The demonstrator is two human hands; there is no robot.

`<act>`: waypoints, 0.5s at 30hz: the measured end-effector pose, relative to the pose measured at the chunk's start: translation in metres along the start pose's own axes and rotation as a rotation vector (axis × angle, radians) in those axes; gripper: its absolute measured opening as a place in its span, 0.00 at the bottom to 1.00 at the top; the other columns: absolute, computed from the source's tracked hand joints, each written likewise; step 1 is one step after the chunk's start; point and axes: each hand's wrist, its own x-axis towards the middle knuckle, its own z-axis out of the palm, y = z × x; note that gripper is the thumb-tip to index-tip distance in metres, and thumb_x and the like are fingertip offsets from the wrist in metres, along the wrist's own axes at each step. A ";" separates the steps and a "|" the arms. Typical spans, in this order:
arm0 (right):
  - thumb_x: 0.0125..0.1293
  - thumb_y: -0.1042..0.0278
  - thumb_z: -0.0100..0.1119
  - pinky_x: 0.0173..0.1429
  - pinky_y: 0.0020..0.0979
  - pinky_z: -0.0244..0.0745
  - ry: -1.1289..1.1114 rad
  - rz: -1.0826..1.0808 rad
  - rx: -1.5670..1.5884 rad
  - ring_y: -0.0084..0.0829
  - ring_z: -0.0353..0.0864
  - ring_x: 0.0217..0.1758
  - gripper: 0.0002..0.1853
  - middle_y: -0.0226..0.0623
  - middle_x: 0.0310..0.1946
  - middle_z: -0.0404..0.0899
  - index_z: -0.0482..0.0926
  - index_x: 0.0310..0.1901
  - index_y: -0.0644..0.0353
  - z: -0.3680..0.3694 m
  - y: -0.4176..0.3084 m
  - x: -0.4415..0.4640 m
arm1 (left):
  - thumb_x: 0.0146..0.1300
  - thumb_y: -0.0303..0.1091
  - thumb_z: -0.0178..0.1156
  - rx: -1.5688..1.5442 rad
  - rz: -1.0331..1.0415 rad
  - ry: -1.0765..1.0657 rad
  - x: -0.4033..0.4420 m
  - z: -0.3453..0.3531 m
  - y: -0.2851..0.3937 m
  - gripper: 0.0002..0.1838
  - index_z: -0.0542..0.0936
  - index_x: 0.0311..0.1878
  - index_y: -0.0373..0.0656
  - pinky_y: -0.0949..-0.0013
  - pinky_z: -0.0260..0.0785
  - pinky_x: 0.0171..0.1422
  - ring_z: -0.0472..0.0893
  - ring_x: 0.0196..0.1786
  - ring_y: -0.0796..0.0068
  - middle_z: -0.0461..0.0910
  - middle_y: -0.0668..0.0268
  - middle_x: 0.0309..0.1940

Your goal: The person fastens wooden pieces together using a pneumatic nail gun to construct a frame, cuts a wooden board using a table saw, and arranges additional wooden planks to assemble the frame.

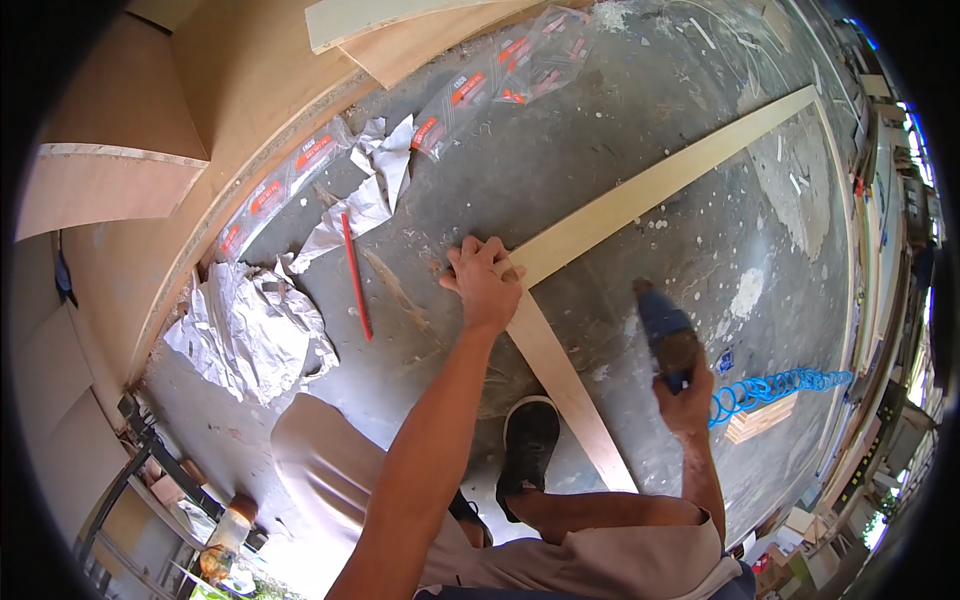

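My left hand point(487, 285) grips the corner where two pale wooden strips meet, fingers curled over the joint. One wooden strip point(660, 190) runs from there toward the upper right; a second strip point(568, 385) comes back toward me, past my shoe point(530, 445). To the right, my right hand point(688, 400) is closed around a dark blue nail gun point(664, 325), blurred by motion and held apart from the wood. A blue coiled air hose point(780, 388) extends rightward from near that hand.
On the concrete floor at left lie crumpled paper point(258, 335), a red pencil point(355, 275) and printed plastic wrap point(465, 90). Curved wooden panels point(240, 60) stand at upper left. A small wood stack point(762, 418) sits under the hose. A clear bottle point(228, 535) is at lower left.
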 end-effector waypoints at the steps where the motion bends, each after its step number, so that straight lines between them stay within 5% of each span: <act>1: 0.49 0.73 0.65 0.36 0.35 0.74 -0.119 -0.015 0.011 0.30 0.82 0.31 0.11 0.43 0.26 0.82 0.78 0.36 0.65 0.009 -0.004 -0.002 | 0.49 0.27 0.74 -0.001 -0.002 0.002 0.001 -0.001 0.001 0.12 0.77 0.32 0.47 0.51 0.47 0.61 0.65 0.54 0.63 0.69 0.71 0.40; 5: 0.48 0.71 0.65 0.32 0.37 0.70 -0.412 0.160 0.064 0.34 0.75 0.26 0.11 0.46 0.23 0.79 0.78 0.32 0.67 0.051 0.009 -0.014 | 0.48 0.26 0.73 0.026 0.005 0.010 0.000 -0.002 0.000 0.12 0.78 0.31 0.48 0.50 0.46 0.61 0.66 0.53 0.62 0.70 0.73 0.39; 15: 0.48 0.70 0.64 0.31 0.37 0.70 -0.544 0.065 0.048 0.37 0.69 0.21 0.13 0.51 0.19 0.73 0.75 0.32 0.70 0.073 -0.019 0.002 | 0.47 0.26 0.72 0.003 0.024 0.001 0.001 -0.005 0.000 0.11 0.77 0.30 0.48 0.50 0.48 0.58 0.66 0.52 0.61 0.71 0.71 0.38</act>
